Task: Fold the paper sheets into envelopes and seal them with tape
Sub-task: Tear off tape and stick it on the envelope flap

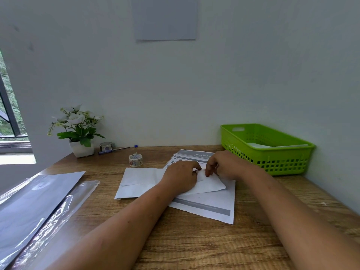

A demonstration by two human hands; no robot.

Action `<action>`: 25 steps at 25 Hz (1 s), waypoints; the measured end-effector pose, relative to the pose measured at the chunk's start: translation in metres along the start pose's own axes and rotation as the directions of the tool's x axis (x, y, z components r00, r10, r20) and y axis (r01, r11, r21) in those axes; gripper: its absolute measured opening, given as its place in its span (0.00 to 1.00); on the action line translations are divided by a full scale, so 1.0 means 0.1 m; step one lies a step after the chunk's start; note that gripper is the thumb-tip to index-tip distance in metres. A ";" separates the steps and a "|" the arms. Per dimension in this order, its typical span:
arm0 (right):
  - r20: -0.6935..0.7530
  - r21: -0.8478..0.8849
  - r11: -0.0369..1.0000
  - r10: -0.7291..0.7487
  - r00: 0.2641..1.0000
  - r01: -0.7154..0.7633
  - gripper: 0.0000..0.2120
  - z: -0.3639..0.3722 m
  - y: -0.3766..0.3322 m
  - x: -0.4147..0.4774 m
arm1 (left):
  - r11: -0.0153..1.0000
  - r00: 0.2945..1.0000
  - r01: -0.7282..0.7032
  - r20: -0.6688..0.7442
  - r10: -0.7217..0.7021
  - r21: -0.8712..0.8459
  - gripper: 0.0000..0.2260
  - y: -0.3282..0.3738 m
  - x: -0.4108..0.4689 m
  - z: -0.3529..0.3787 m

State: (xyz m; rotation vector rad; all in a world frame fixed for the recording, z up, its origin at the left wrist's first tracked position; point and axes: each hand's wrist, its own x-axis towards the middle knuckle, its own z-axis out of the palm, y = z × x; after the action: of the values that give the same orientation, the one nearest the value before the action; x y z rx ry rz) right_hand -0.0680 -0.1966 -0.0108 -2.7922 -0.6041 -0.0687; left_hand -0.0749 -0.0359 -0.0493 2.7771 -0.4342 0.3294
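Note:
A folded white paper sheet (140,182) lies on the wooden desk (194,240), partly over a printed instruction sheet (210,207). My left hand (181,177) lies on the folded sheet's right part, its fingers curled at the upper edge. Just beside it, my right hand (224,165) pinches the same paper with its fingertips pointing down. A roll of patterned tape (135,160) stands behind the sheet to the left. A second tape roll (106,146) sits farther back near the flower pot.
A green plastic basket (266,149) with white paper inside stands at the back right corner. A potted white flower (78,131) and a blue pen (116,149) are at the back left. Clear plastic sleeves with grey sheets (35,207) lie at the left.

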 end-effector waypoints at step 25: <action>-0.082 0.388 0.888 0.299 0.951 -0.246 0.02 0.18 0.24 0.19 | 0.997 0.996 -0.080 -0.035 0.079 -0.012 0.12 -0.01 -0.06 -0.06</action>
State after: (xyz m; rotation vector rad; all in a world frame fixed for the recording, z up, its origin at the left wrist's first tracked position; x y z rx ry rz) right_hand -0.0412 -0.2053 -0.0321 -2.4430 -0.1598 -0.0804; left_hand -0.0809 -0.0315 -0.0455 2.7421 -0.5375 0.3912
